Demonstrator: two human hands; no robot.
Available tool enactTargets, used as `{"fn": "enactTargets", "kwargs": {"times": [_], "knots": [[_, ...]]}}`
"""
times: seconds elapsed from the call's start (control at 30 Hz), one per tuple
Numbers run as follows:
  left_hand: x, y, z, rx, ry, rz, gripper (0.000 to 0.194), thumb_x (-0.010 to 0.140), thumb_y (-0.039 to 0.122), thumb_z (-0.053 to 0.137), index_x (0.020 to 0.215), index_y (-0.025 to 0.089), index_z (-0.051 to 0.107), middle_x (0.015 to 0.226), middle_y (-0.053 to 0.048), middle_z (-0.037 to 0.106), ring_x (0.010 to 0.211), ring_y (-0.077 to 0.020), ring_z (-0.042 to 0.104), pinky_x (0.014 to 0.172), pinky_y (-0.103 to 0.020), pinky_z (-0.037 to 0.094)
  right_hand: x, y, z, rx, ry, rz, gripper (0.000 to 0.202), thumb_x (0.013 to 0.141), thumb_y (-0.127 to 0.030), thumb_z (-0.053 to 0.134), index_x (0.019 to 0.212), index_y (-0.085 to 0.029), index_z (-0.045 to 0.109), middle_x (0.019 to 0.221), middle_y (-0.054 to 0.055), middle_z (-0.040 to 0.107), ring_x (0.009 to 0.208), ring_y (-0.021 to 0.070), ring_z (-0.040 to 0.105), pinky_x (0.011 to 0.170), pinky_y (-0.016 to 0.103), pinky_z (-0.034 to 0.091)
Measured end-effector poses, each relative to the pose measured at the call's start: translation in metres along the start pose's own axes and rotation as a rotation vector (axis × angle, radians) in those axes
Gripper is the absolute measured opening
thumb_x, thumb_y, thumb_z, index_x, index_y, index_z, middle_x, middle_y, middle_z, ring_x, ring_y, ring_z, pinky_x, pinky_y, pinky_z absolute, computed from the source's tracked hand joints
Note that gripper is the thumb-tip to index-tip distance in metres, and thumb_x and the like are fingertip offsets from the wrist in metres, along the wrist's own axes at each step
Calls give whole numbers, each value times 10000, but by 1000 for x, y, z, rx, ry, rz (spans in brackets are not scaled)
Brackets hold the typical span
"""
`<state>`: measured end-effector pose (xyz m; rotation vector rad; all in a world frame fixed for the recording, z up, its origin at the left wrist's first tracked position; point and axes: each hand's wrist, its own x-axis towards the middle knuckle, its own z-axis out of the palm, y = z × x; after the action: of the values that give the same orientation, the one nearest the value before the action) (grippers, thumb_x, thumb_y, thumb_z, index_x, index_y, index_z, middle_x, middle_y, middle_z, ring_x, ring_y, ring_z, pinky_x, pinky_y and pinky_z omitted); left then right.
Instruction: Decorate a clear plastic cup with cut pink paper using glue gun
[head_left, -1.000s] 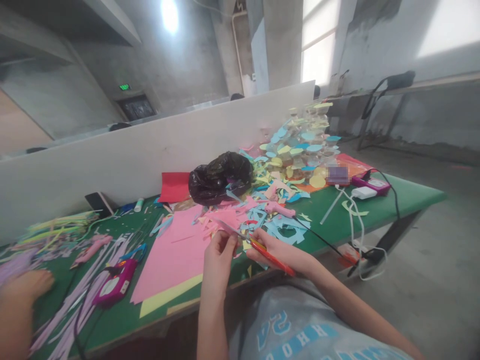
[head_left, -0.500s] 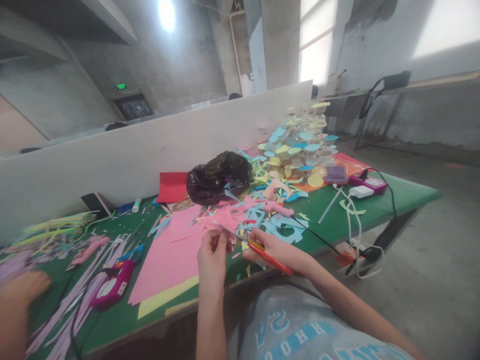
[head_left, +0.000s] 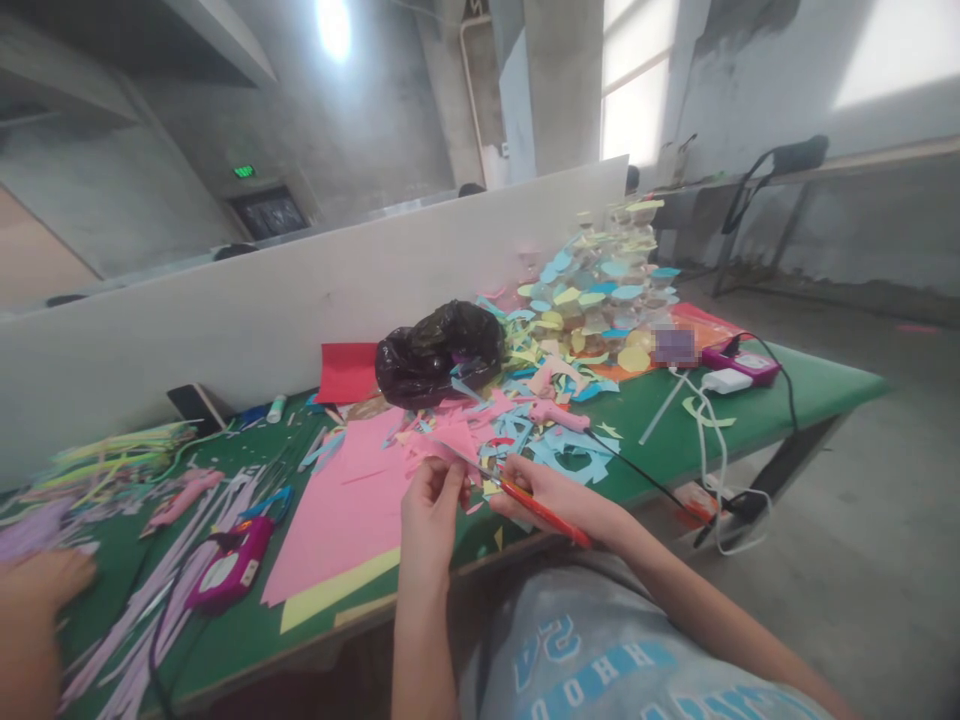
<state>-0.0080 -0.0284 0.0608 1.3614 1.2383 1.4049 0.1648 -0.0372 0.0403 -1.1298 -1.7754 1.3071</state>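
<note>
My right hand (head_left: 529,490) is wrapped round the red handles of a pair of scissors (head_left: 551,515). The blades point left, toward my left hand (head_left: 435,492), whose thumb and fingers pinch a piece of pink paper (head_left: 457,440). Fingers hide much of this piece, and its edge blends with the pink scraps behind. Pink paper sheets (head_left: 337,525) lie stacked to the left of my hands, over a yellow sheet (head_left: 341,590). Blue paper offcuts (head_left: 577,460) and a pink glue gun (head_left: 559,415) lie just beyond my right hand.
A black plastic bag (head_left: 442,350) stands at the back, beside piled cups with coloured paper discs (head_left: 600,290). Purple power boxes (head_left: 232,565) and cords lie at both sides. At far left is another person's hand (head_left: 52,580) near lilac strips (head_left: 142,600).
The view has shifted slightly. My hands stay close together, with the scissor blades still at the pink paper. The other person's hand at far left has moved a little.
</note>
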Motion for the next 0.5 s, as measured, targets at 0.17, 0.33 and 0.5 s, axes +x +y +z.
{"fn": "enactTargets", "kwargs": {"times": [0.17,0.33,0.5], "knots": [[0,0,-1,15,-30,2,248,742,388,680,689,184,550,565,45,566,516,-100,511,508,-217,403,0,0,3,-7,35,-44,468,815,-588,674,875,-237,371,707,-84,400,609,104,357,551,241,311],[0,0,-1,24,-41,-4,270,745,415,679,691,184,551,560,50,555,502,-97,497,493,-215,391,1,0,4,13,96,-24,456,801,-568,693,827,-234,383,689,-89,383,611,101,329,536,235,293],[0,-2,0,21,-60,-10,277,764,420,684,701,183,554,573,51,551,512,-95,492,508,-216,389,-1,-4,4,14,64,-30,446,813,-569,671,860,-237,376,665,-97,394,587,100,343,530,235,300]]}}
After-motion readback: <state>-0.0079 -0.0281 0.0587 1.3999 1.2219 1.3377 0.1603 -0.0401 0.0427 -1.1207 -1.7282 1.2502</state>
